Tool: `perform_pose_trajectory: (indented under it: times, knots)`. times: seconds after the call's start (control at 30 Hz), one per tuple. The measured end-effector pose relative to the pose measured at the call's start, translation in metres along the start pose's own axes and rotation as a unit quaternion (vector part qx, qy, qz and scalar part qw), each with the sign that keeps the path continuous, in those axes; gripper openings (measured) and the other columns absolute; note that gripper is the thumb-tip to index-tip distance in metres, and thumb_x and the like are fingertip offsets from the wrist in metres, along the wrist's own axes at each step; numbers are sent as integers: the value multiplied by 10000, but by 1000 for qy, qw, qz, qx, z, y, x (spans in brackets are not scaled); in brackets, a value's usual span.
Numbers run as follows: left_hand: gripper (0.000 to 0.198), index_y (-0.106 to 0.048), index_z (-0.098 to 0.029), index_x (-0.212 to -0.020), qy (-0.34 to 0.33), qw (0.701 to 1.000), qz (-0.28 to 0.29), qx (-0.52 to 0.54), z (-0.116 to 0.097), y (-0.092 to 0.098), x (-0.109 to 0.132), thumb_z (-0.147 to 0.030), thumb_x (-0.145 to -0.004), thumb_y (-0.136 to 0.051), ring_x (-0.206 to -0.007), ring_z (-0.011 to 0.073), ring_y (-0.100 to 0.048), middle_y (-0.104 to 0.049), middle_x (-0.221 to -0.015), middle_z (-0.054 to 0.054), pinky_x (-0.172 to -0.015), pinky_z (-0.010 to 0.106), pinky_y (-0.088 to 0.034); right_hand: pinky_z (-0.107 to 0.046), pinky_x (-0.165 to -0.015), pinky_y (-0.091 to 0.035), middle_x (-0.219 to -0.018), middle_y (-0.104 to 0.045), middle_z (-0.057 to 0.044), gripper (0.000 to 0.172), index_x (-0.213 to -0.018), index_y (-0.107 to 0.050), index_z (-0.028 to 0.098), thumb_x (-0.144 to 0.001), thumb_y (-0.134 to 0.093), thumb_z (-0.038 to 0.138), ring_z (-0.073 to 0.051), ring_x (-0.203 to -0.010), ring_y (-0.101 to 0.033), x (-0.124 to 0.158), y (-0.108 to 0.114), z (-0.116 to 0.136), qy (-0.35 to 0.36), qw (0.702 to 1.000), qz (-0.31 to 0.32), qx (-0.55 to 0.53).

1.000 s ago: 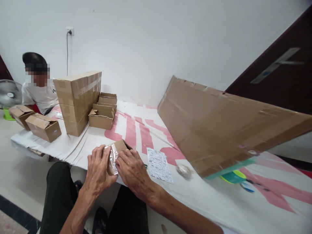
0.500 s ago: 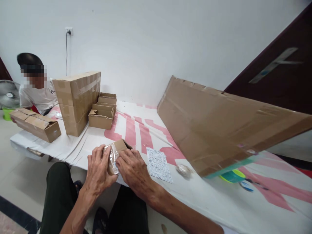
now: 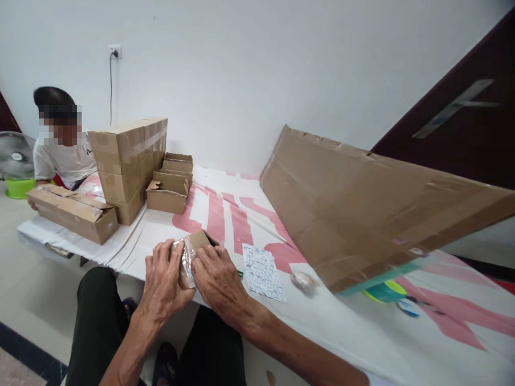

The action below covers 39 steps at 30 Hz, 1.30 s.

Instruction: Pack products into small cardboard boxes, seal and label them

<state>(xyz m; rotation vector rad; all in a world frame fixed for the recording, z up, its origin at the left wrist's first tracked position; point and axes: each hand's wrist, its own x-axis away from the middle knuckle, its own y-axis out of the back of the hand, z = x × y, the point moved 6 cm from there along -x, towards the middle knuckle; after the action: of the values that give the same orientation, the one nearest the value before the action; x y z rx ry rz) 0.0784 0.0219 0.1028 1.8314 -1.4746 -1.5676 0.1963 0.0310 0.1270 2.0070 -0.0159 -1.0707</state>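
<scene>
A small cardboard box (image 3: 200, 238) is held at the table's near edge, in front of my knees. Shiny clear plastic (image 3: 185, 262), whether tape or a bag I cannot tell, lies over its near face. My left hand (image 3: 163, 276) wraps around the box's left side, thumb low at the bottom corner. From the right, my right hand (image 3: 217, 276) grips the box with bent fingers, their tips at the edge of the plastic. A small green item (image 3: 240, 274) peeks out beside the right hand, mostly hidden. Right of it lies a printed sheet (image 3: 263, 272).
Taped boxes (image 3: 132, 161) stand stacked at the left, with open small boxes (image 3: 167, 195) behind. A co-worker (image 3: 64, 161) holds a long box (image 3: 74, 212). A large cardboard panel (image 3: 362, 214) leans at the right, near a plastic packet (image 3: 304, 281) and a green-rimmed bowl (image 3: 385, 291).
The co-worker's long box has slid right, up against the stacked boxes, and the co-worker has shifted slightly right. My hands stay almost still on the small box. The green item has come into sight.
</scene>
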Motion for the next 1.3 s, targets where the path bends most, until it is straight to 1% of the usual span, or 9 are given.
perform_pose_trajectory:
  times: [0.13,0.33,0.47,0.63,0.87,1.0,1.13,1.3]
  knots:
    - [848,-448,-176,-1494,-1,1000,3,0,0,0,0,-193,-691,-719,-1372,394,-510,-555,-1485,207,-986,525,-484,-399,-811,-364,-779,-575,-87,235,-766,-657,178,-937,-550,58,-264,-831,-441,2,1,-2,8,1000,-3,-18]
    - [877,-428,-176,-1513,5,1000,8,1,2,0,0,-190,-685,-719,-1387,397,-494,-535,-1508,207,-1011,540,-472,-388,-846,-377,-863,-632,-76,195,-810,-648,187,-969,-586,94,-247,-866,-487,7,0,-7,15,997,36,-71]
    - [890,-416,-181,-1524,1,1000,12,8,2,0,1,-189,-688,-721,-1393,398,-489,-526,-1516,206,-1024,545,-467,-387,-862,-383,-882,-659,-65,161,-836,-661,197,-981,-622,140,-244,-878,-507,7,-1,-10,17,996,39,-73]
    - [902,-414,-187,-1525,5,1000,15,10,3,2,1,-181,-677,-720,-1396,399,-490,-527,-1514,210,-1028,547,-468,-390,-861,-376,-847,-653,-55,197,-808,-645,203,-969,-606,95,-237,-864,-504,5,-4,-8,34,995,51,-73]
    - [904,-412,-192,-1536,10,999,30,11,4,1,0,-186,-687,-725,-1403,409,-481,-515,-1522,213,-1025,559,-475,-391,-848,-363,-884,-650,-61,158,-852,-648,204,-976,-615,111,-244,-881,-497,5,-7,-10,20,995,55,-82]
    - [883,-433,-191,-1523,12,999,28,11,3,2,-1,-195,-693,-737,-1399,412,-479,-517,-1519,207,-1027,562,-475,-391,-851,-365,-898,-658,-49,165,-850,-632,201,-980,-610,102,-233,-890,-498,6,-11,-8,40,990,73,-110]
    - [888,-422,-205,-1527,19,999,31,13,4,2,-1,-189,-694,-730,-1408,404,-472,-510,-1532,204,-1045,557,-456,-393,-864,-369,-911,-657,-54,174,-855,-629,198,-992,-586,99,-233,-904,-498,6,-10,-10,37,989,78,-118]
    - [926,-395,-221,-1542,20,999,35,15,6,1,-1,-180,-679,-726,-1426,397,-460,-496,-1547,196,-1064,554,-440,-398,-872,-382,-933,-667,-54,177,-873,-631,201,-1010,-562,114,-234,-911,-517,5,-8,-10,52,985,92,-139]
